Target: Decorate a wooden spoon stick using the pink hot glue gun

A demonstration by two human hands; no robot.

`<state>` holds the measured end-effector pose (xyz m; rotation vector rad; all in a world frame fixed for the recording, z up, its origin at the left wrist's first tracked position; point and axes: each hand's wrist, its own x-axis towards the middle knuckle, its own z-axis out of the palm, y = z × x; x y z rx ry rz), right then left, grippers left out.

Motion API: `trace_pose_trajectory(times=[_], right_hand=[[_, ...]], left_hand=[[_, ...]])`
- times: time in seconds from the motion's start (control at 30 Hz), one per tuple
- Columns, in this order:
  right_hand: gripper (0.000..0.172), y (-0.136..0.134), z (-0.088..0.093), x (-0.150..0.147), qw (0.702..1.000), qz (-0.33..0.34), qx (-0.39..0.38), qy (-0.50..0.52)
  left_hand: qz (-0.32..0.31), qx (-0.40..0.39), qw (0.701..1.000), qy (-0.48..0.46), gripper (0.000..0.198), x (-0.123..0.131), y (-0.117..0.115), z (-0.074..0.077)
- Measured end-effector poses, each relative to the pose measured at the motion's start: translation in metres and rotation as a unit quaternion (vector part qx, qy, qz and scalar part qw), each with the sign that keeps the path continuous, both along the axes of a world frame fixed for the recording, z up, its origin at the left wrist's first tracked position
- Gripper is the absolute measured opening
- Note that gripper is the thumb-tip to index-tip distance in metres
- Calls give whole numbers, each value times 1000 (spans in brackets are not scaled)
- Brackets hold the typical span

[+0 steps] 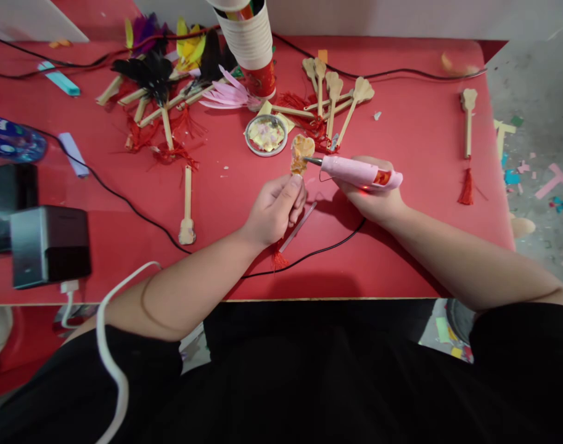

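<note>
In my left hand (277, 206) is a small wooden stick with a scalloped head (302, 151), pinched near its neck; the head's face carries shiny, brownish glue. A red tassel (279, 259) hangs below that hand. My right hand (376, 197) is wrapped round a pink glue gun (355, 171) with a red light glowing on it. The gun's metal nozzle points left and meets, or nearly meets, the glued head. A pale glue stick (298, 227) lies on the table just right of my left hand. Beyond the head sits a round tin (266, 134) with whitish residue.
Several wooden sticks (334, 92) with red tassels lie at the back; single ones lie at left (187, 203) and far right (468, 123). Feathered sticks (154, 80) are heaped back left beside stacked paper cups (244, 37). Black cords (309, 254) cross the red table.
</note>
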<state>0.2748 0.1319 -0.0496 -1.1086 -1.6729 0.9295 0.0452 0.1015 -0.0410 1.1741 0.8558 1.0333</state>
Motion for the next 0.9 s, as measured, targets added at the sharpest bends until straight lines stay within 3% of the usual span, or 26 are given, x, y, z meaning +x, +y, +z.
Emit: trace_pose_trajectory(times=[0.3, 0.57, 0.9], right_hand=[[50, -3, 1, 3, 1000, 8, 16, -25], [47, 1, -3, 13, 995, 66, 29, -62], [41, 3, -4, 7, 993, 54, 26, -98]], left_hand=[[-2, -3, 1000, 1, 66, -1, -1, 0], [7, -49, 999, 5, 48, 0, -3, 3], [-45, -64, 996, -35, 54, 1, -3, -1]])
